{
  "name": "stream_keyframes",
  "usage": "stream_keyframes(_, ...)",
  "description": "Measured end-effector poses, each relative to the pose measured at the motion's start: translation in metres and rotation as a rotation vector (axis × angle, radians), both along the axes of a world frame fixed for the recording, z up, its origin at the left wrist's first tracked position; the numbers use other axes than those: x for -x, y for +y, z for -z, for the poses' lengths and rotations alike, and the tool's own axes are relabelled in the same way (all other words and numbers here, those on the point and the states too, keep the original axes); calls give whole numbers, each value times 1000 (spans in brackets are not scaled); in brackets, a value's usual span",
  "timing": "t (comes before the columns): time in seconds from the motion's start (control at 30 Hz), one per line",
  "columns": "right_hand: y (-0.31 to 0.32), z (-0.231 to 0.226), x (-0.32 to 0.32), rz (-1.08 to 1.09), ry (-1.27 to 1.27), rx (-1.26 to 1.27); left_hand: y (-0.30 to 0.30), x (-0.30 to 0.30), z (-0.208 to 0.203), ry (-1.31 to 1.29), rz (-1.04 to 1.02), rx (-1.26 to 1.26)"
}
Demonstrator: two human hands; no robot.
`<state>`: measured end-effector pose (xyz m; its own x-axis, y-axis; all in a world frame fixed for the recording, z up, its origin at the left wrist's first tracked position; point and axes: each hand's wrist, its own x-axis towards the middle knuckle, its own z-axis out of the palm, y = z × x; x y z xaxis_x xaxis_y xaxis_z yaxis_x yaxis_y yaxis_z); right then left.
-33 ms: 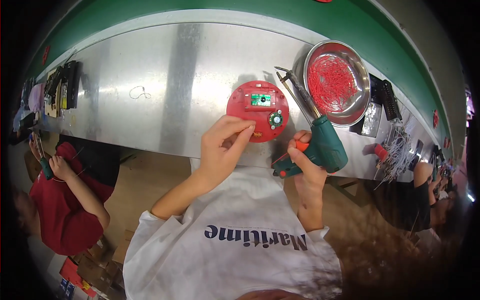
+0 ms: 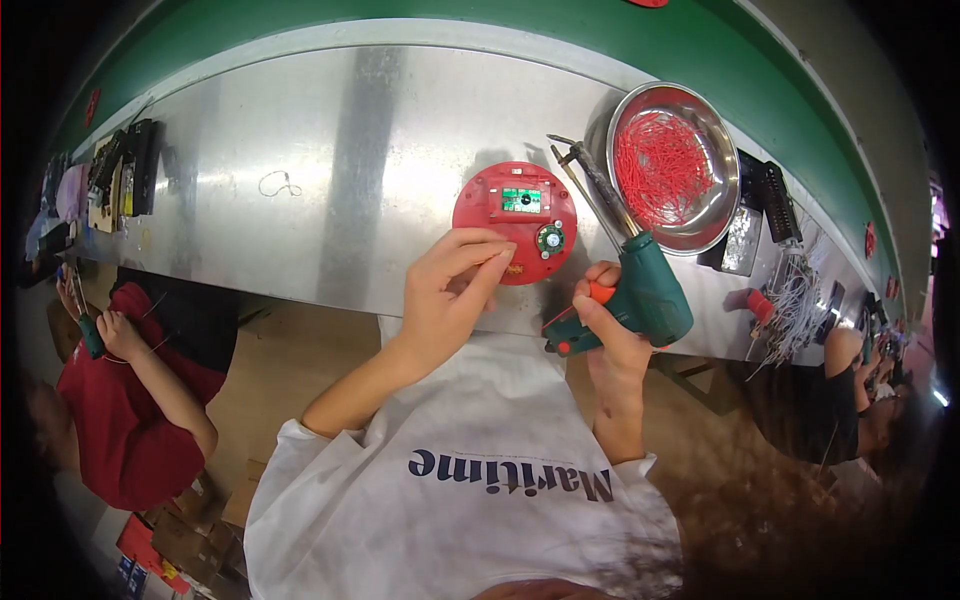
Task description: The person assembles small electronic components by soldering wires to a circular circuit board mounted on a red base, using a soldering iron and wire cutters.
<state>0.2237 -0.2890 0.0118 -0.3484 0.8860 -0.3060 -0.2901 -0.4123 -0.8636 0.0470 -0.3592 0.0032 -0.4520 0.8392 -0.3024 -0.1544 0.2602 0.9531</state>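
Observation:
Over the near edge of a round red plastic housing (image 2: 480, 240), my left hand (image 2: 445, 290) has thumb and forefinger pinched together. Whatever they may hold is too small to make out. A green circuit board (image 2: 523, 201) and a small round green-rimmed part (image 2: 550, 238) sit in the housing, with a little gold-coloured piece beside the fingertips. My right hand (image 2: 618, 345) is wrapped round the handle of a green soldering gun (image 2: 655, 290), thumb by its orange trigger. The gun's tip (image 2: 560, 139) points away from me, above and right of the housing, apart from it.
A steel bowl (image 2: 733, 180) of short red wires (image 2: 660, 165) stands just right of the gun's barrel. A thin wire loop (image 2: 280, 186) lies left on the metal bench (image 2: 240, 120). White wires (image 2: 790, 300) hang at the right edge. Co-workers sit on both sides.
My left fingertips have shifted very slightly right over the housing. The right hand and soldering gun stay almost where they were.

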Motion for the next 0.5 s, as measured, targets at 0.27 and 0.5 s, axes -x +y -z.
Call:
stream_keyframes(0.27, -8, 5, 11, -76, -115, -82, -7, 3, 0, -188, 168, 6)
stream_keyframes(0.5, -8, 0, 28, -191, -159, -145, -16, 7, -8, 105, 322, -62)
